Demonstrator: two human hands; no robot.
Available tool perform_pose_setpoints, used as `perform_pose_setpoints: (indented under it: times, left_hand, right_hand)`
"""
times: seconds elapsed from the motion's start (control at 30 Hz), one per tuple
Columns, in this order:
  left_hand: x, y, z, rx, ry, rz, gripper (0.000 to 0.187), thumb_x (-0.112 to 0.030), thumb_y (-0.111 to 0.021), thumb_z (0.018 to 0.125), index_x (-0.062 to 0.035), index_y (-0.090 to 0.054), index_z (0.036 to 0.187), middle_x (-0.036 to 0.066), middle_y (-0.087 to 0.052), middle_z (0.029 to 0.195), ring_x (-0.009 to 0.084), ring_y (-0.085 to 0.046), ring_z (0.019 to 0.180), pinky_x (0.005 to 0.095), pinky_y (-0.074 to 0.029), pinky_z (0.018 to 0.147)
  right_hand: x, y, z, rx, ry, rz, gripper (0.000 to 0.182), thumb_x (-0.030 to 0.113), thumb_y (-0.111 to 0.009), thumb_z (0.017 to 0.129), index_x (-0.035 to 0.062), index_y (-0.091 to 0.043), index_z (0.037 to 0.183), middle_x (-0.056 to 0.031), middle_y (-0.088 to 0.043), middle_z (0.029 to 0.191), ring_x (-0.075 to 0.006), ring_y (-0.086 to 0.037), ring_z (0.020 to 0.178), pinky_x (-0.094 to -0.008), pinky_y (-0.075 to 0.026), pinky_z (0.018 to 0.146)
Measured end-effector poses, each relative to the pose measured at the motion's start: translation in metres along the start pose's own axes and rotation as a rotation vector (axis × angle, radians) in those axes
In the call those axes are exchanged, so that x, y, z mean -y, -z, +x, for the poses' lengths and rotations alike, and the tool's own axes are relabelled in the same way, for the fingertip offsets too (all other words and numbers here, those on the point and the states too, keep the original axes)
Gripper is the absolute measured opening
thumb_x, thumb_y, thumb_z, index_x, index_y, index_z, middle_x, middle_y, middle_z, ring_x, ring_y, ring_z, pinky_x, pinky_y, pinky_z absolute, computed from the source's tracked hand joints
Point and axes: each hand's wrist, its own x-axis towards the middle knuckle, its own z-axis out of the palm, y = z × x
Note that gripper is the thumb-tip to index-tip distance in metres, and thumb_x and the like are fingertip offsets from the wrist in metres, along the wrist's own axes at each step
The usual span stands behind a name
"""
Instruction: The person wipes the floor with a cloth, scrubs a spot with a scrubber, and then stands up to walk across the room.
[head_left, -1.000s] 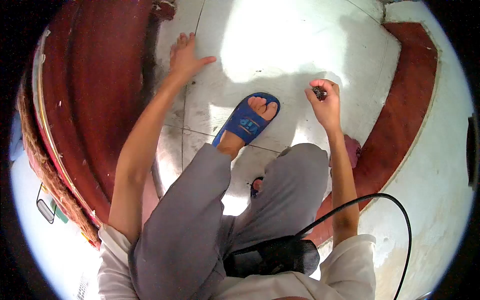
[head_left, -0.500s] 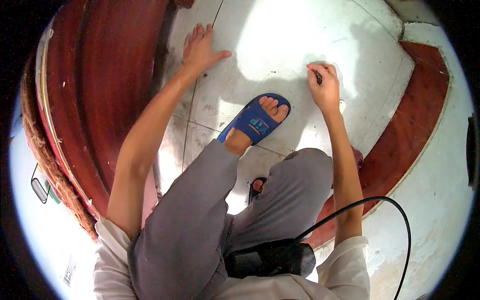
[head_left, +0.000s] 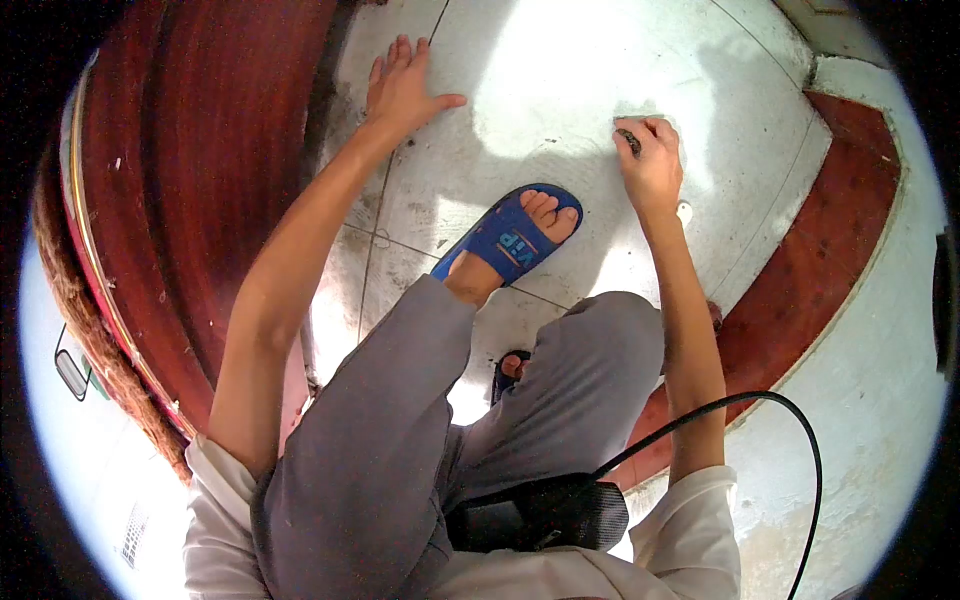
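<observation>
My left hand [head_left: 400, 97] is open, fingers spread and thumb stretched out, over the pale tiled floor [head_left: 540, 135] beside the dark red wooden furniture. It holds nothing. Farther right, my right hand [head_left: 653, 175] is closed around a small dark, rough-textured wad [head_left: 629, 143] that looks like a steel wool scrubber. Only part of the wad shows between thumb and fingers. The hand is low at the floor, on a greyish smudged patch. My foot in a blue slipper [head_left: 515, 235] stands flat on the tiles between both hands.
Dark red wooden furniture [head_left: 230, 150] borders the floor on the left. A red-brown skirting strip [head_left: 800, 270] runs along the white wall [head_left: 850, 430] on the right. A black cable [head_left: 740, 398] loops from a black pouch [head_left: 540, 515] in my lap. A small white object [head_left: 684, 212] lies near my right wrist.
My right hand has shifted very slightly at the same floor patch, still gripping the dark wad. My left hand stays spread in nearly the same place. The view has tilted a little.
</observation>
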Motion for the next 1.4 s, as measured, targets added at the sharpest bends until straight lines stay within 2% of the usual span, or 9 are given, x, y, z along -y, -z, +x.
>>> perform_pose_setpoints:
  times: [0.2,0.3,0.4,0.5,0.67,0.77,0.97,1.03,1.4]
  left_hand:
    - [-0.030,0.036,-0.021,-0.214,-0.184,-0.206,0.075,-0.041,-0.078,0.083,-0.0056,-0.049,0.143,0.023,-0.045,0.149,0.0384,-0.044,0.138,0.0446,-0.035,0.114]
    - [-0.092,0.126,-0.055,0.079,-0.348,-0.787,0.039,-0.024,-0.071,0.092,-0.0053,-0.065,0.126,0.014,-0.068,0.121,0.0316,-0.064,0.114,0.0395,-0.048,0.101]
    - [-0.140,0.196,-0.096,0.304,-0.514,-1.163,0.026,-0.015,-0.067,0.094,-0.0046,-0.069,0.118,0.011,-0.075,0.100,0.0264,-0.071,0.092,0.0371,-0.054,0.090]
    - [-0.171,0.220,-0.125,0.145,-0.787,-1.591,0.021,-0.003,-0.062,0.092,-0.0041,-0.073,0.111,0.013,-0.073,0.093,0.0229,-0.071,0.078,0.0353,-0.054,0.062]
    - [-0.172,0.247,-0.131,0.240,-1.057,-1.298,0.017,-0.003,-0.068,0.083,-0.0037,-0.074,0.100,0.013,-0.072,0.091,0.0270,-0.070,0.075,0.0366,-0.054,0.060]
    - [-0.169,0.243,-0.139,0.300,-0.961,-1.404,0.022,-0.002,-0.068,0.080,-0.0042,-0.074,0.101,0.011,-0.073,0.090,0.0269,-0.070,0.073,0.0346,-0.054,0.060]
    - [-0.175,0.270,-0.148,0.112,-0.849,-1.555,0.013,-0.014,-0.067,0.088,-0.0052,-0.077,0.090,0.009,-0.073,0.088,0.0209,-0.070,0.071,0.0309,-0.053,0.055]
    - [-0.167,0.295,-0.147,0.665,-0.473,-1.573,0.019,-0.020,-0.063,0.093,-0.0065,-0.078,0.092,0.008,-0.072,0.086,0.0202,-0.068,0.068,0.0295,-0.053,0.053]
    - [-0.177,0.247,-0.158,0.467,-0.964,-1.926,0.029,-0.010,-0.067,0.086,-0.0021,-0.063,0.114,0.016,-0.059,0.106,0.0273,-0.062,0.083,0.0333,-0.052,0.063]
  right_hand:
    - [-0.003,-0.005,0.004,0.119,0.064,0.041,0.017,0.020,-0.069,0.088,0.0152,-0.074,0.103,-0.0050,-0.067,0.103,-0.0269,-0.063,0.104,-0.0408,-0.053,0.087]
    - [-0.003,-0.004,0.013,0.207,0.298,-0.077,0.017,0.022,-0.068,0.089,0.0137,-0.074,0.102,-0.0061,-0.067,0.101,-0.0273,-0.064,0.104,-0.0411,-0.054,0.082]
    - [-0.001,0.004,0.036,0.021,-0.049,-0.104,0.011,0.016,-0.066,0.088,0.0117,-0.072,0.095,-0.0087,-0.066,0.101,-0.0267,-0.065,0.098,-0.0407,-0.056,0.079]
    - [0.005,-0.018,0.016,0.095,0.338,-0.150,0.010,0.016,-0.065,0.088,0.0121,-0.072,0.094,-0.0085,-0.066,0.101,-0.0264,-0.066,0.094,-0.0405,-0.057,0.079]
    - [-0.013,-0.018,0.038,-0.134,0.116,-0.082,0.005,0.013,-0.068,0.086,0.0126,-0.072,0.090,-0.0050,-0.063,0.092,-0.0251,-0.066,0.091,-0.0390,-0.058,0.070]
    - [-0.008,-0.028,0.018,0.032,0.377,-0.072,0.007,0.017,-0.069,0.087,0.0140,-0.073,0.092,-0.0041,-0.065,0.096,-0.0258,-0.065,0.091,-0.0401,-0.057,0.072]
    - [-0.019,-0.016,0.033,-0.129,0.089,-0.090,0.005,0.014,-0.071,0.084,0.0160,-0.072,0.089,-0.0032,-0.066,0.096,-0.0249,-0.066,0.092,-0.0390,-0.056,0.074]
    - [-0.017,-0.017,0.019,0.092,0.283,-0.036,0.007,0.015,-0.070,0.085,0.0172,-0.073,0.091,-0.0035,-0.067,0.099,-0.0247,-0.066,0.093,-0.0390,-0.056,0.075]
    - [-0.007,-0.017,0.000,0.097,0.062,-0.036,0.012,0.022,-0.069,0.088,0.0219,-0.071,0.100,-0.0013,-0.064,0.104,-0.0243,-0.065,0.098,-0.0387,-0.056,0.077]
